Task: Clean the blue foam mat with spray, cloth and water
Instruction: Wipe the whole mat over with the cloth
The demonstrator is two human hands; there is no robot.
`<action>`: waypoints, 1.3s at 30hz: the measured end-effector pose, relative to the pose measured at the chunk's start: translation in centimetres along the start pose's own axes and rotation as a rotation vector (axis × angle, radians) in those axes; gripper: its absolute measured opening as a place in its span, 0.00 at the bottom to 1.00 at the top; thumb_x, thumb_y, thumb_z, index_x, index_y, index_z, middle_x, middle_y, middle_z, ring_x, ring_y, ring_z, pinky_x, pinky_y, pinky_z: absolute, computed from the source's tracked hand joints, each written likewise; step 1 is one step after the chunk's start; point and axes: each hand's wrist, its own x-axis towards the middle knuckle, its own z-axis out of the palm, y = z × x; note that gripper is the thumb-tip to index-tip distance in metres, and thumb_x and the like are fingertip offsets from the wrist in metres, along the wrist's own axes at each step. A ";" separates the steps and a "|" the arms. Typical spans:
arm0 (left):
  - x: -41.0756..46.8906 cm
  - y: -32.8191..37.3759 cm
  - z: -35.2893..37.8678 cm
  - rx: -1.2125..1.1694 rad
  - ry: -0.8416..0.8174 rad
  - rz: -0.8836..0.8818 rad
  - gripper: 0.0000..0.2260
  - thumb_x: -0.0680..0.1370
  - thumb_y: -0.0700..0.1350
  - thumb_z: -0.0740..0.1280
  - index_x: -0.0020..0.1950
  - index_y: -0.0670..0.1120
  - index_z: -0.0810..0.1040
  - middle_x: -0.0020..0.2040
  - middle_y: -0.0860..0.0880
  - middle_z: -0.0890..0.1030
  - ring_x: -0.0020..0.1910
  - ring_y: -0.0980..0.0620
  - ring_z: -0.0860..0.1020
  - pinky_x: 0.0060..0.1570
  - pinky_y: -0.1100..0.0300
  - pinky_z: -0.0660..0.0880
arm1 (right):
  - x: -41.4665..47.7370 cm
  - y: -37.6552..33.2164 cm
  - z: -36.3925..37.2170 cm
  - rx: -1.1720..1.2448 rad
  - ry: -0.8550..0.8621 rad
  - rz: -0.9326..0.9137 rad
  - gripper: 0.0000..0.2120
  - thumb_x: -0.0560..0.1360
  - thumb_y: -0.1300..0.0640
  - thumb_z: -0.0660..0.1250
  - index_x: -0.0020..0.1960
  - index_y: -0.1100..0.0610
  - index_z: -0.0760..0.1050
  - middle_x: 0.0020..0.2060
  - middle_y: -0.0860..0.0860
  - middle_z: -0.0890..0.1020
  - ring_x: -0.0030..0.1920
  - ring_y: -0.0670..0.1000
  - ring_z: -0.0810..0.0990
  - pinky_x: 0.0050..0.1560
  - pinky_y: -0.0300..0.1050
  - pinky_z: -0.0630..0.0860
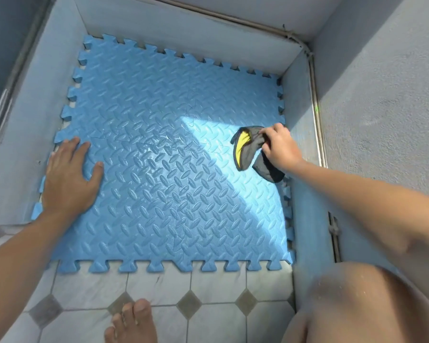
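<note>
Your left hand (68,174) presses flat, fingers spread, on the left edge of the blue interlocking foam mat (169,154); your right hand (279,147) pinches a bunched grey-and-yellow cloth (248,149) at its right edge.

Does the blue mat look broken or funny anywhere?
Not broken. The blue mat just sits crooked: its far edge rides up the wall. The left hand presses it flat; the right hand grips the cloth.
</note>
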 end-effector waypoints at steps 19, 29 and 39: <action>-0.1 -0.2 0.2 -0.006 0.005 0.003 0.26 0.82 0.56 0.60 0.78 0.45 0.69 0.81 0.45 0.66 0.81 0.44 0.60 0.81 0.46 0.53 | 5.6 -22.8 7.5 0.088 0.149 -0.682 0.19 0.82 0.49 0.61 0.69 0.56 0.75 0.53 0.56 0.77 0.50 0.57 0.77 0.40 0.50 0.77; -0.3 0.1 0.3 0.035 0.030 0.018 0.27 0.82 0.55 0.59 0.78 0.43 0.69 0.81 0.45 0.65 0.82 0.45 0.60 0.82 0.47 0.53 | 15.1 0.8 2.1 0.001 0.301 0.636 0.18 0.83 0.53 0.55 0.64 0.62 0.75 0.64 0.66 0.73 0.67 0.64 0.69 0.66 0.51 0.66; 0.0 -0.3 0.4 0.043 0.046 0.041 0.26 0.82 0.54 0.60 0.77 0.43 0.70 0.80 0.44 0.67 0.81 0.44 0.61 0.81 0.46 0.55 | 20.5 -24.8 6.3 0.209 0.269 0.066 0.15 0.80 0.51 0.59 0.60 0.57 0.79 0.61 0.58 0.73 0.61 0.61 0.73 0.54 0.52 0.75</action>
